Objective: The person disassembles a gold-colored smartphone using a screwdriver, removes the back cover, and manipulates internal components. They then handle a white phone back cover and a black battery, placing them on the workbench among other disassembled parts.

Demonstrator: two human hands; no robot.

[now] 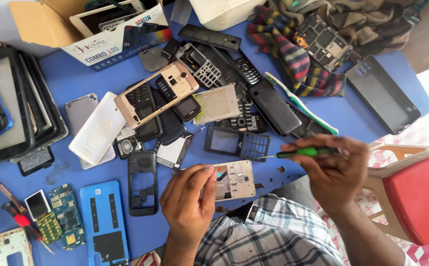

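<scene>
Blue table (357,116) crowded with phone shells (155,93), toothbrush (300,103), red stool (419,192) alongside

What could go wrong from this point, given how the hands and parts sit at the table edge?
The phone frame lies at the edge of the blue table, pinned only by the left hand; it could slide off. The right hand angles a green-handled screwdriver low, so its tip might slip. Loose bits beside the frame could roll away.
</scene>
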